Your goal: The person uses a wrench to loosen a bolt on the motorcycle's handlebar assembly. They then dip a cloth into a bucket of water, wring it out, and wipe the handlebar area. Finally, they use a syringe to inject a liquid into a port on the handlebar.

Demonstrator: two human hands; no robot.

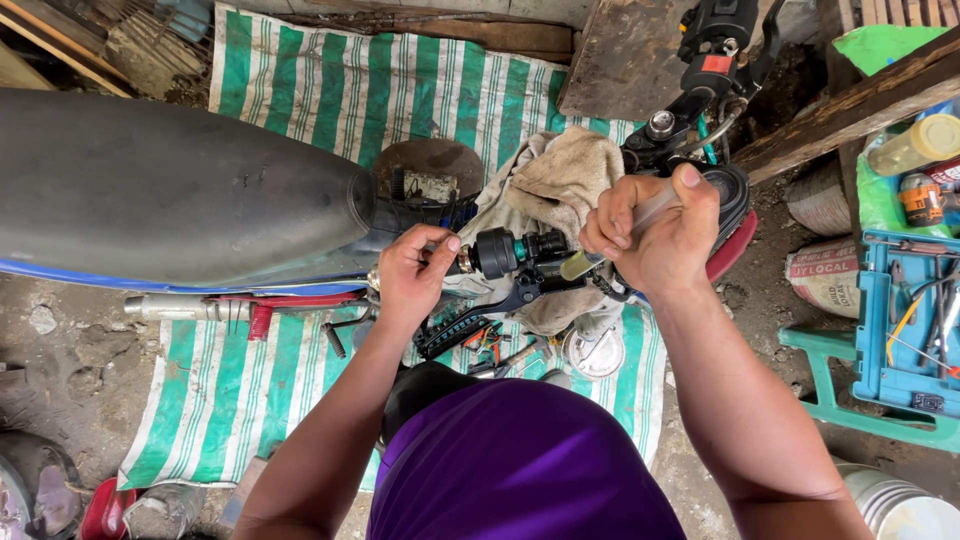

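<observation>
Seat point(170, 190) at nine o'clock. Left hand point(412, 272), fingers pinched narrow, steadies the black reservoir point(497, 252) dead centre. At three o'clock of it, the right hand point(655, 230) wraps a syringe point(612, 238), thumb on the plunger, tip at the reservoir; yellowish fluid sits in the barrel, so the transfer looks partway. Rag point(560, 180) at twelve; toolbox point(905, 320) far right.

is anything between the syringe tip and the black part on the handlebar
Nothing visible. The right hand holds the syringe, its tip meeting the black part, which the left hand steadies. The rag lies behind.
</observation>
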